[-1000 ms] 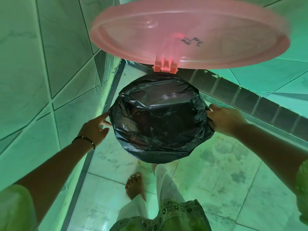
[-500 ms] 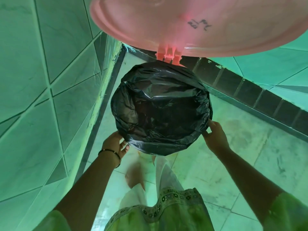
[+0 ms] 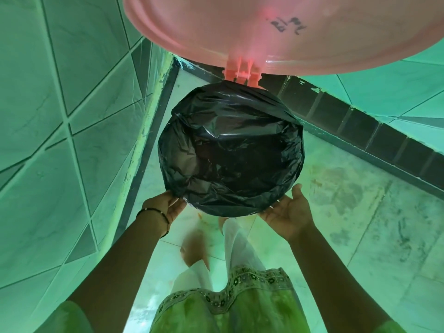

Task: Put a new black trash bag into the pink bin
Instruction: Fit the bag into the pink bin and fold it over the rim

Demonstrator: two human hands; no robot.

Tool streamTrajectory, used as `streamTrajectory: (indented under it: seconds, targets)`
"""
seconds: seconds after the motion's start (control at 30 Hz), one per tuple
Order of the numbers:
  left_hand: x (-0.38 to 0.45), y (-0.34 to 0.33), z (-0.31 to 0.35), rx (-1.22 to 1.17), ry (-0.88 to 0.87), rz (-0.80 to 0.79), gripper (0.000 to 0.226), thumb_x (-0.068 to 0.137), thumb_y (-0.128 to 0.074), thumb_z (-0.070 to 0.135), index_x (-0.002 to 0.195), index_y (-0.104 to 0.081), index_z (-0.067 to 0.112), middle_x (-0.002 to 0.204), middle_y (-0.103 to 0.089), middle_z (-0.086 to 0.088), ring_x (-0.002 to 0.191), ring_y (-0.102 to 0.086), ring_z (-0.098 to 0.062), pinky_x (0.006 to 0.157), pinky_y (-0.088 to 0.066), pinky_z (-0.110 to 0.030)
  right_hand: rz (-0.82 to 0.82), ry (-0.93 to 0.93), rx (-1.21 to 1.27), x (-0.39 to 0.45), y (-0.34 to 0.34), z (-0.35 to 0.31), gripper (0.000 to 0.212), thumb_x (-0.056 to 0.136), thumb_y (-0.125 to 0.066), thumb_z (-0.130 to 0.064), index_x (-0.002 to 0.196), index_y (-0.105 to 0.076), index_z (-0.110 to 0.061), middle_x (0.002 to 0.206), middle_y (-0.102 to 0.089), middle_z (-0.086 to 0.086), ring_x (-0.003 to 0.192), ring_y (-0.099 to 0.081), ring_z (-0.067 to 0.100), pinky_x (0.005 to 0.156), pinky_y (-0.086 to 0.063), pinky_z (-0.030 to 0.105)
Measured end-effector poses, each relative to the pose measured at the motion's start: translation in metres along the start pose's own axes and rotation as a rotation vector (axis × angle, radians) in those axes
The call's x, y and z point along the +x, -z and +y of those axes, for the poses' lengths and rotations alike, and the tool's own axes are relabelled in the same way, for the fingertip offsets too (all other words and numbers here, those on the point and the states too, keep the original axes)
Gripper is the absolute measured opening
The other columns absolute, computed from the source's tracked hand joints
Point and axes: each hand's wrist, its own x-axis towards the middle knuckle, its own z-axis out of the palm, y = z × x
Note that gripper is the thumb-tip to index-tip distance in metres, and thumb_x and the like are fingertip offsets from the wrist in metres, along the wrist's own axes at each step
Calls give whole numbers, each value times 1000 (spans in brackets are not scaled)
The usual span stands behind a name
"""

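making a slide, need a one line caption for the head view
Both hands, left and right, at the near rim of the bag lining the bin, lid raised.

The black trash bag hides the pink bin's body and rim; above it, the raised lid runs off the top edge; below it, a bare foot is motion-blurred, and the left hand's fingertips are tucked under it

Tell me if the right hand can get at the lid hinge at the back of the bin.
Probably yes. The right hand is open at the bag's near edge, holding nothing, and the hinge sits exposed under the raised lid.
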Motion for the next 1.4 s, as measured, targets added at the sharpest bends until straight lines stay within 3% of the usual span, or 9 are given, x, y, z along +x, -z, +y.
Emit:
streamTrajectory:
  seconds: [0.13,0.27,0.47,0.63,0.8,0.9,1.03,1.17,1.4]
  targets:
    - [-1,-14,-1,-218,-57,17,39,98,-40,17,135,-42,5,142,-45,-15,120,-53,-33,97,-44,-45,-14,20,-18,16,-6,-21,84,85,-16,-72,132,-51,-13,135,-54,14,126,-48,35,96,-45,55]
    - [0,-21,-4,-349,-65,-157,53,98,-29,44,135,-45,9,142,-48,-13,114,-53,-33,96,-40,-48,-6,36,-92,20,-15,-35,86,83,-18,-74,132,-52,-12,136,-53,17,127,-47,37,111,-31,52]
    - [-3,-9,0,43,-119,-85,60,96,-23,53,138,-43,15,144,-45,-7,131,-43,-33,112,-29,-51,337,217,-644,1,-5,-39,57,96,-27,-52,109,-58,-6,107,-62,13,100,-59,33,86,-49,44]
    - [-26,-21,15,455,-667,320,40,98,-36,24,131,-44,4,138,-47,-17,126,-46,-32,99,-39,-37,497,764,-613,-21,-14,-44,24,96,-43,-27,102,-62,-15,103,-64,5,90,-59,22,74,-47,34]
    - [-41,-68,45,952,-1247,164,56,89,-36,31,141,-34,8,151,-28,-17,140,-27,-31,111,-25,-36,180,1058,-1210,-13,-58,-47,41,96,-40,-36,134,-45,-22,138,-49,-4,125,-47,15,105,-39,34]
    - [-34,-93,72,1240,-1280,100,54,94,-39,31,144,-28,13,151,-31,-15,139,-29,-33,114,-25,-50,116,1030,-1352,-4,-86,-66,46,97,-36,-40,141,-37,-26,141,-48,2,126,-47,21,107,-39,41]
    - [-39,-118,104,1423,-1235,-27,51,96,-39,27,145,-27,17,145,-40,-15,123,-48,-32,104,-40,-43,7,1033,-1497,-2,-120,-95,40,99,-36,-33,137,-44,-24,91,-63,-3,72,-58,11,68,-50,25]
    - [-39,-134,124,1345,-1092,-178,44,98,-37,16,141,-32,21,127,-55,-13,66,-48,-9,57,-41,-19,0,1007,-1564,9,-149,-116,30,94,-47,-17,119,-63,-17,89,-69,4,67,-55,11,57,-38,20]
    - [-23,-143,137,1121,-899,-378,46,92,-38,-6,137,-37,5,143,-44,-13,127,-45,-22,74,-36,-4,178,871,-1299,25,-166,-130,9,80,-70,-20,72,-70,-16,75,-67,-1,81,-66,20,80,-54,32]
